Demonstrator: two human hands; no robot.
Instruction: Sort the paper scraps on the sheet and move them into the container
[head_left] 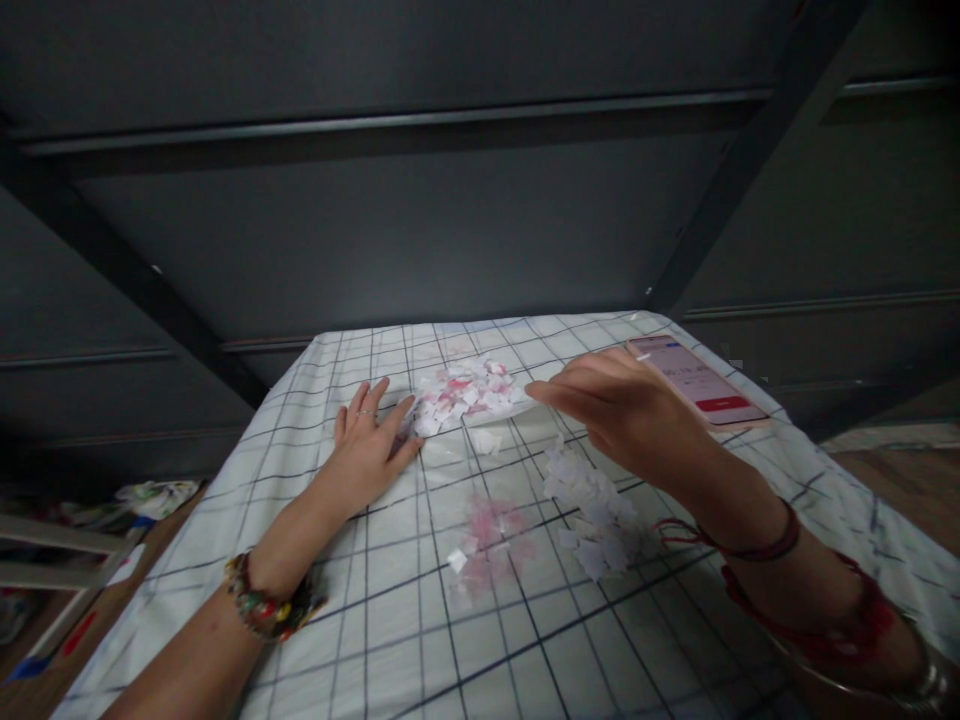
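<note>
A pile of small torn paper scraps (pixel 465 392), white with pink and red parts, lies on or in a thin, see-through plastic sheet or bag (pixel 487 440); which of the two I cannot tell. My left hand (pixel 367 435) rests at the pile's left side, fingers spread, with the fingertips by the plastic's edge. Over on the right, my right hand (pixel 615 405) is closed, thumb and finger pinched at the plastic's right edge. Nearer to me lies a second heap of white scraps (pixel 596 510). Left of that heap is a pinkish patch (pixel 491 535) with a few pale scraps.
A checked white cloth (pixel 352 620) covers the table. The phone (pixel 697 380), showing a running timer, lies behind my right hand. A dark panelled wall (pixel 450 220) stands at the table's far edge. A pale wooden frame (pixel 67 555) is on the floor at left.
</note>
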